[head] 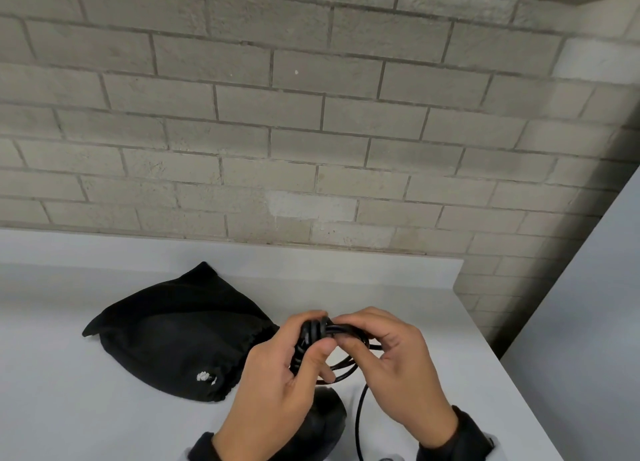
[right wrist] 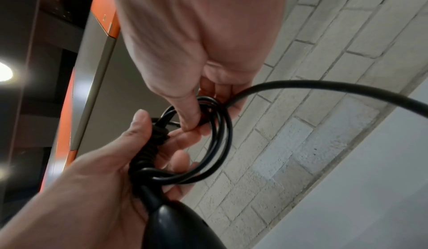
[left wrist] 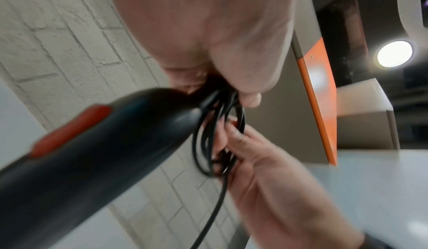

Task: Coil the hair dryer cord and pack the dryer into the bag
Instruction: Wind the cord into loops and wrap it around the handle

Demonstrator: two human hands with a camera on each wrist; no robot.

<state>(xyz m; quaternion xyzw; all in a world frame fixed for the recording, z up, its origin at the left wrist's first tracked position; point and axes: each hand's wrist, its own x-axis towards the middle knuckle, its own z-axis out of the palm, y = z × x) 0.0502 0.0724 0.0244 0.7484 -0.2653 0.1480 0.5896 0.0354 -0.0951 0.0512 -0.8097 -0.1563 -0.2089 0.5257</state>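
Note:
A black hair dryer [head: 323, 422] hangs under my hands, mostly hidden by the left wrist; its handle with a red switch [left wrist: 76, 130] fills the left wrist view. The black cord [head: 313, 339] is wound into several loops at the handle's end. My left hand [head: 317, 336] grips the wound bundle and the loops [right wrist: 222, 136]. My right hand [head: 349, 334] pinches the loops between thumb and fingers. The loose cord [head: 360, 419] trails down off the bottom edge. A black drawstring bag [head: 180, 336] lies on the white table [head: 86, 408], left of my hands, with its mouth toward them.
A grey brick wall [head: 311, 131] rises behind the table. The table's right edge [head: 512, 374] runs diagonally close to my right hand. An orange-edged panel [left wrist: 322, 97] stands off to the side in the wrist views.

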